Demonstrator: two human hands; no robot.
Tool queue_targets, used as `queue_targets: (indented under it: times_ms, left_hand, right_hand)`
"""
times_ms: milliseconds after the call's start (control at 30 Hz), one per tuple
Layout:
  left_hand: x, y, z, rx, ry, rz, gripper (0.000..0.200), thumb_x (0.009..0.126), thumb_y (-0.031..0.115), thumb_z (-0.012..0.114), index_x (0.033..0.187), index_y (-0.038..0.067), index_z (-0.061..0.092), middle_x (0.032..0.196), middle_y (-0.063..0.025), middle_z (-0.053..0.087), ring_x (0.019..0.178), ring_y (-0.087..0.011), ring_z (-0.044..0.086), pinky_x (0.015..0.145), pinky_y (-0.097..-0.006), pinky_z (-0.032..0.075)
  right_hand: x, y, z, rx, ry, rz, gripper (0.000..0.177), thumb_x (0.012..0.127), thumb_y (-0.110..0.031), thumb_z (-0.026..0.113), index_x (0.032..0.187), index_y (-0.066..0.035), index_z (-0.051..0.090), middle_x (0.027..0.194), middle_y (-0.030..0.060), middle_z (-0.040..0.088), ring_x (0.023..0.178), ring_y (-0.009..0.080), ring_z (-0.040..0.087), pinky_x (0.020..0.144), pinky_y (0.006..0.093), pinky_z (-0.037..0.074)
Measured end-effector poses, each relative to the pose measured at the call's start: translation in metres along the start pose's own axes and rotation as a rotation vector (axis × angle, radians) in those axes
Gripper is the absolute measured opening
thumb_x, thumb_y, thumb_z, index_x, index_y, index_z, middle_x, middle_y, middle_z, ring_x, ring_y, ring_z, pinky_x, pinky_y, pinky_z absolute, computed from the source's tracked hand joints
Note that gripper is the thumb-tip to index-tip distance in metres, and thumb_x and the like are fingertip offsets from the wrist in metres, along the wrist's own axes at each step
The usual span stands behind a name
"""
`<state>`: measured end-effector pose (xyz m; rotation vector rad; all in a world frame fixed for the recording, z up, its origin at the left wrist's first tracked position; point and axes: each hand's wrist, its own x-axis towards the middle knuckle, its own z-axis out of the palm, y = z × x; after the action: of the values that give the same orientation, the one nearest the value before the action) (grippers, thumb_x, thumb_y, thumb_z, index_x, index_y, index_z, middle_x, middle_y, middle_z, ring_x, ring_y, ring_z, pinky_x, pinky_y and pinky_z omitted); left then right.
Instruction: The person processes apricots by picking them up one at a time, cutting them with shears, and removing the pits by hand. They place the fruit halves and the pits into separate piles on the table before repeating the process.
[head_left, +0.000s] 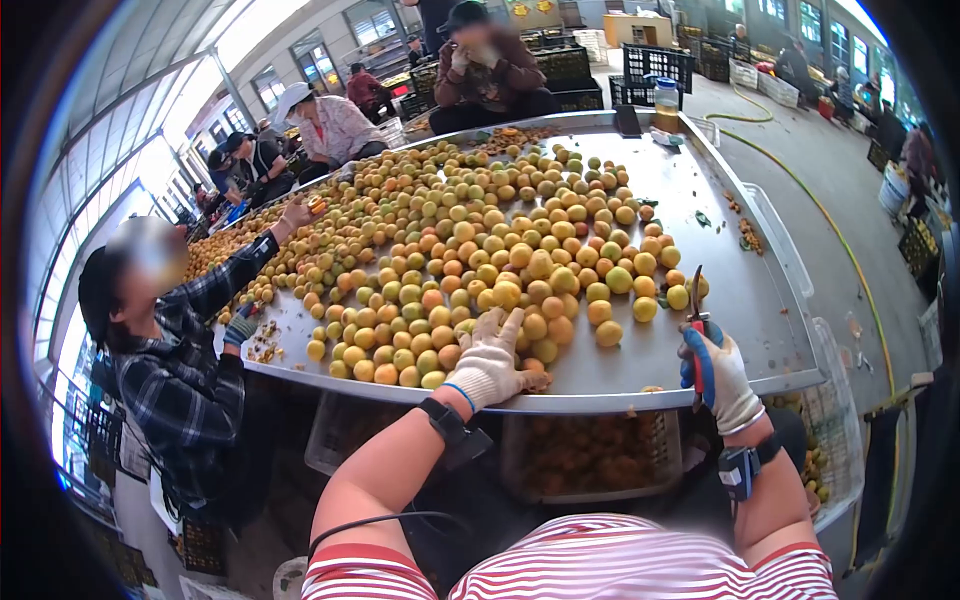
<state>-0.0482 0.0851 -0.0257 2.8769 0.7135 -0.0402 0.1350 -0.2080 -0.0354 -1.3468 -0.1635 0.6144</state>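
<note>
My left hand (490, 358), in a white work glove, lies at the near edge of a metal sorting table (590, 385). Its fingers are spread and touch the front of a big heap of round yellow-orange fruits (420, 290), some of them greenish. The thumb rests by the table's rim. My right hand (722, 368), in a white glove with blue fingertips, is closed around red-handled pruning shears (697, 325) at the front right. The blades point up, beside a few fruits at the heap's right end.
A crate of dark scraps (590, 450) stands under the table, and a white crate (835, 430) is at the right. A co-worker in a plaid shirt (185, 390) reaches over the heap from the left. More people sit beyond. A jar (666, 100) stands at the far corner.
</note>
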Motion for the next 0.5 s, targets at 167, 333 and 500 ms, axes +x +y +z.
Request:
queue_targets:
  times_ms: [167,333,500]
  left_hand:
    - [0.04,0.033,0.017,-0.062,0.143,-0.05,0.107,0.071,0.057,0.083,0.156,0.016,0.033,0.162,-0.0226,0.019,0.145,-0.0434,0.027,0.117,-0.0556,0.025]
    - [0.095,0.064,0.021,-0.107,0.194,-0.065,0.106,0.071,0.061,0.082,0.155,0.017,0.035,0.162,-0.023,0.019,0.144,-0.0435,0.03,0.117,-0.0541,0.028]
    - [0.11,0.072,0.017,-0.098,0.169,-0.009,0.102,0.077,0.062,0.076,0.158,0.018,0.032,0.162,-0.0293,0.019,0.142,-0.0472,0.033,0.118,-0.0533,0.026]
  right_hand:
    - [0.002,0.007,-0.002,-0.015,-0.046,-0.016,0.022,0.099,-0.022,0.067,0.113,-0.006,0.064,0.075,0.0052,0.063,0.052,0.0133,0.058,0.044,0.0274,0.049]
    - [0.013,0.029,-0.002,0.037,-0.046,-0.014,0.02,0.1,-0.021,0.066,0.113,-0.007,0.064,0.076,0.0048,0.064,0.052,0.0135,0.059,0.044,0.0278,0.05]
    - [0.017,0.032,0.006,0.031,0.058,-0.024,0.028,0.101,-0.03,0.065,0.117,-0.008,0.062,0.072,0.0042,0.061,0.049,0.0146,0.058,0.042,0.0273,0.049]
